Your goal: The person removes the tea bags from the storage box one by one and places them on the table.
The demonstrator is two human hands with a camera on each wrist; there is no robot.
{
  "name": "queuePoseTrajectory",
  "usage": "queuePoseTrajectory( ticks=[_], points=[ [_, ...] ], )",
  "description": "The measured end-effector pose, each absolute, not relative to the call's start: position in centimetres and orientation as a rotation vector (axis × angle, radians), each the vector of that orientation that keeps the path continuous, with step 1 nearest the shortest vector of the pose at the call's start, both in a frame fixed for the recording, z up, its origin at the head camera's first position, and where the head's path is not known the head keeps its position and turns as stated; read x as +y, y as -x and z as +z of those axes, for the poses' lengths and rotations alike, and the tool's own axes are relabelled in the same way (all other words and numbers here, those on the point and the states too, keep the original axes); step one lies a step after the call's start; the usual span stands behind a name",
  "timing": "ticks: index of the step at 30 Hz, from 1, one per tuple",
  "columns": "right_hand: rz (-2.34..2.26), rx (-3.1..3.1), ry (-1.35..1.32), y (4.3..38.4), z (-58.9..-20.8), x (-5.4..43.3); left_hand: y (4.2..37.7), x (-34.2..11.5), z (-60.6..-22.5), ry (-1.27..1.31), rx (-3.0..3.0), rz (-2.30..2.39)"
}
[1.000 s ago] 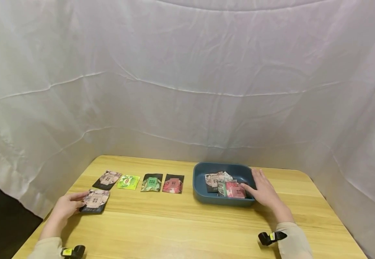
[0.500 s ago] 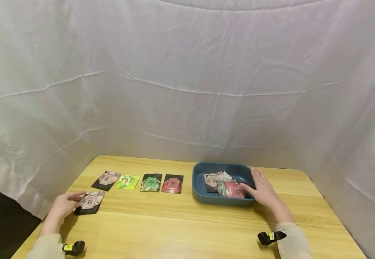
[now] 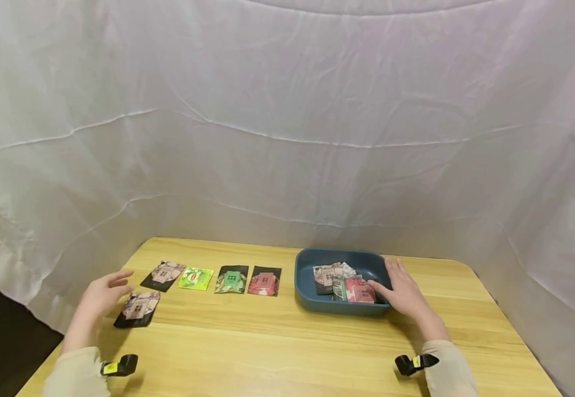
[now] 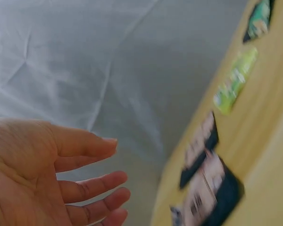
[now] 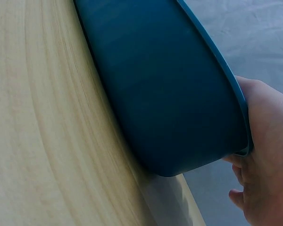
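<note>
My left hand (image 3: pixel 102 298) is raised off the table with its fingers loosely spread and nothing in them. Just to its right lies a pink-and-black tea sachet (image 3: pixel 138 309), and a similar pink floral sachet (image 3: pixel 164 275) lies behind that one. In the left wrist view the same hand (image 4: pixel 80 183) appears beside both sachets. My right hand (image 3: pixel 405 291) grips the right wall of a dark blue bin (image 3: pixel 312 306), thumb over the rim and fingers along the outside. Inside the bin, a red sachet (image 3: pixel 361 291) overlaps several others.
A bright green-yellow sachet (image 3: pixel 195 278), a green-and-black sachet (image 3: pixel 231 279) and a red-and-black sachet (image 3: pixel 264 281) lie in a row left of the bin. The wooden table (image 3: pixel 267 353) backs onto a pale hanging cloth (image 3: pixel 267 182).
My left hand shifted the nearer pink-and-black sachet slightly left and laid it down, then let go and lifted away. The right hand has stayed at the bin.
</note>
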State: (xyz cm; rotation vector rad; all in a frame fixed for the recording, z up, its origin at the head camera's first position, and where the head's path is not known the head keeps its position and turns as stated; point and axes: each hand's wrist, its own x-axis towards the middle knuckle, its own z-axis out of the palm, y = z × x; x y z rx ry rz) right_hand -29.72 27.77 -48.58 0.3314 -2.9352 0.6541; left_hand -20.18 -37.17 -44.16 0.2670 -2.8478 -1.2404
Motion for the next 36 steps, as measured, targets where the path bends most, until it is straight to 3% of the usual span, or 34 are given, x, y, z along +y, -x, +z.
queuePoseTrajectory(
  ticks=[21,36],
  points=[
    [0.664,-2.932,-0.332,29.7,-48.5,27.8,22.4,-25.5,-37.7,0.108,-2.719,-1.378],
    [0.663,-2.933,-0.342,29.7,-48.5,27.9,25.1,-16.6,-37.5,0.315,-2.581,-1.702]
  ],
)
